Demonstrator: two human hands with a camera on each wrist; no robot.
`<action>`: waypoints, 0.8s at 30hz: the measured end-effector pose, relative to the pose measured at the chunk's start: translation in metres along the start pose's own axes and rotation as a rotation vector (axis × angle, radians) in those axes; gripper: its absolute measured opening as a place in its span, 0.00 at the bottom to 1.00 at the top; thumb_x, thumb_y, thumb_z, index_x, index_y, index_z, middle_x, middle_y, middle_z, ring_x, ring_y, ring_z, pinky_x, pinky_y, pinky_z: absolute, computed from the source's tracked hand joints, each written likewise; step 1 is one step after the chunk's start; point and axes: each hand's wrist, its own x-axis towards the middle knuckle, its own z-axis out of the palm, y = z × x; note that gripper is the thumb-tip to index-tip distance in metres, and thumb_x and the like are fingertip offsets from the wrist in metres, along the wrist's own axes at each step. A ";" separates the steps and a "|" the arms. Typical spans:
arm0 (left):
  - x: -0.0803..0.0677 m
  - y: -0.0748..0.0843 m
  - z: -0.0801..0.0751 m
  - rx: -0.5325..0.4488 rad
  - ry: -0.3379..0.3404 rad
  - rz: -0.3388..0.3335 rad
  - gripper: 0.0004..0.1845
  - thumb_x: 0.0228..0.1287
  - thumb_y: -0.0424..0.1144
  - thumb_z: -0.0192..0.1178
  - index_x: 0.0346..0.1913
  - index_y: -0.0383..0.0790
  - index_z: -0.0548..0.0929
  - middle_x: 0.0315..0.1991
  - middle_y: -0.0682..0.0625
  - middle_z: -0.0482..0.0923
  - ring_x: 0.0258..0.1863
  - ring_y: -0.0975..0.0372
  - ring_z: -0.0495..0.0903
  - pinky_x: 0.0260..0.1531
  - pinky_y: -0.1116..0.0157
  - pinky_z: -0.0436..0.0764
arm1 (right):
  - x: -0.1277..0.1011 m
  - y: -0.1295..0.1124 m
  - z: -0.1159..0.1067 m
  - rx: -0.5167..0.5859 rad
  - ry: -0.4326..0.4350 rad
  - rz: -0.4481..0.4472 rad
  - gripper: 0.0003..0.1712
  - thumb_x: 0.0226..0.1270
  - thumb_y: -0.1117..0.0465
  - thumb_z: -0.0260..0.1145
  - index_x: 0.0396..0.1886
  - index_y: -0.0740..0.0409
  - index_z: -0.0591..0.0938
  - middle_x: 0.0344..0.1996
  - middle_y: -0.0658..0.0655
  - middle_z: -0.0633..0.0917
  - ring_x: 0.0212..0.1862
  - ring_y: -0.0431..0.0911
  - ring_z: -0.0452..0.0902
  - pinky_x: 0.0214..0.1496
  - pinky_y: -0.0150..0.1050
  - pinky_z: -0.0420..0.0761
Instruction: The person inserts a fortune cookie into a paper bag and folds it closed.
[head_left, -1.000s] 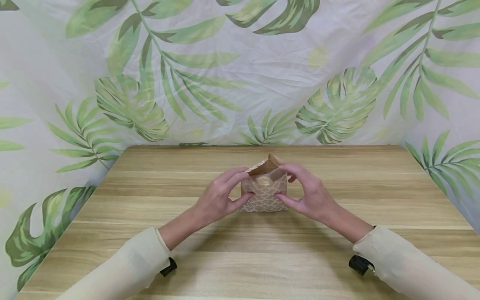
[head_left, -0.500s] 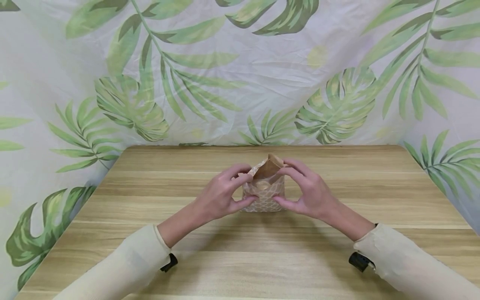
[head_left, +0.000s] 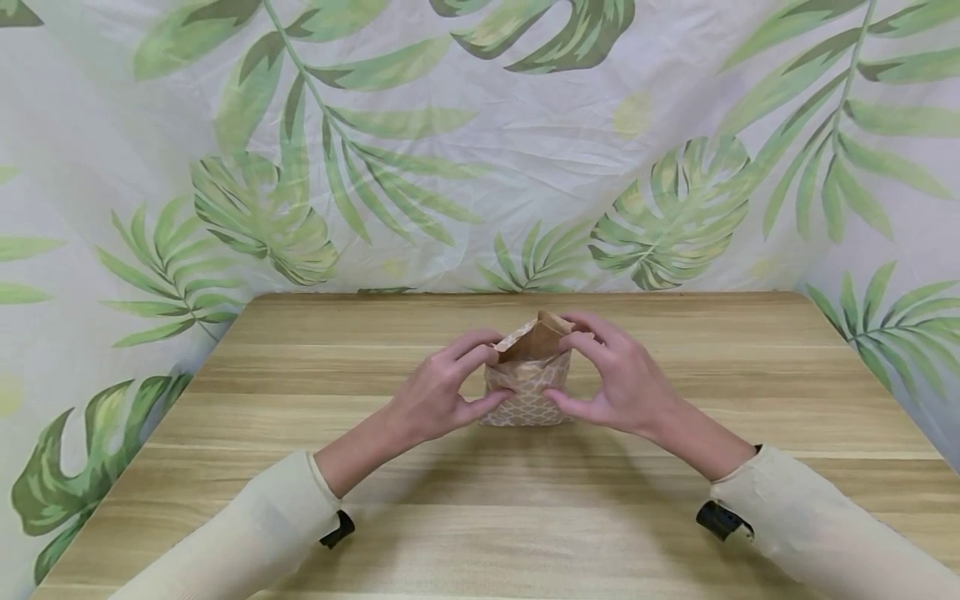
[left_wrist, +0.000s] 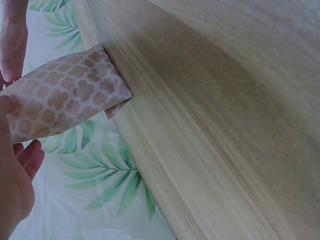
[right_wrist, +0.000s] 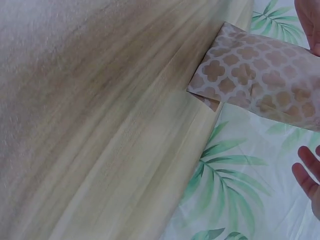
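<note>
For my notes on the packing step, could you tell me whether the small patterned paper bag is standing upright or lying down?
Upright: the paper bag stands on its base on the table, mouth facing up, pinched by the left hand and right hand.

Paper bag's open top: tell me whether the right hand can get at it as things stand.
Probably yes. The right hand already grips the paper bag by its right edge, fingers at the open top. The left hand holds the opposite edge, and nothing on the table blocks the opening.

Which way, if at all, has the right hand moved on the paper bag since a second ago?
Yes. The right hand has shifted slightly left, toward the left hand, judged against the table's back edge, squeezing the paper bag's top narrower.
</note>
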 end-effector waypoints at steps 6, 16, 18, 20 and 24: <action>0.000 0.000 0.001 -0.009 0.003 0.010 0.17 0.51 0.39 0.71 0.40 0.37 0.76 0.54 0.44 0.74 0.46 0.57 0.79 0.45 0.65 0.80 | -0.001 0.000 0.002 0.116 0.021 0.006 0.33 0.46 0.50 0.74 0.52 0.62 0.77 0.54 0.58 0.76 0.53 0.49 0.74 0.51 0.43 0.77; 0.000 -0.002 0.009 -0.262 0.032 -0.144 0.43 0.44 0.36 0.76 0.63 0.36 0.64 0.56 0.43 0.75 0.48 0.56 0.78 0.41 0.64 0.79 | 0.001 -0.015 -0.001 0.473 -0.026 0.224 0.61 0.39 0.67 0.81 0.72 0.62 0.56 0.63 0.64 0.70 0.56 0.55 0.74 0.53 0.47 0.77; 0.000 -0.003 0.012 -0.326 0.039 -0.197 0.48 0.43 0.35 0.77 0.67 0.39 0.60 0.56 0.42 0.76 0.47 0.55 0.79 0.41 0.63 0.79 | 0.004 -0.022 -0.004 0.513 -0.042 0.277 0.61 0.38 0.70 0.80 0.72 0.64 0.55 0.66 0.67 0.66 0.58 0.58 0.73 0.56 0.48 0.75; 0.003 0.002 0.011 -0.391 0.041 -0.236 0.51 0.42 0.33 0.77 0.69 0.40 0.57 0.55 0.39 0.76 0.47 0.52 0.79 0.42 0.61 0.79 | 0.004 -0.023 -0.002 0.546 -0.044 0.307 0.61 0.39 0.71 0.80 0.72 0.64 0.54 0.65 0.68 0.67 0.58 0.59 0.73 0.57 0.49 0.74; 0.013 0.017 0.005 -0.513 0.060 -0.312 0.48 0.43 0.26 0.74 0.67 0.33 0.58 0.51 0.33 0.76 0.47 0.46 0.79 0.44 0.57 0.80 | -0.002 -0.009 0.011 0.638 -0.025 0.338 0.61 0.41 0.72 0.78 0.74 0.55 0.53 0.59 0.65 0.75 0.56 0.55 0.76 0.58 0.46 0.74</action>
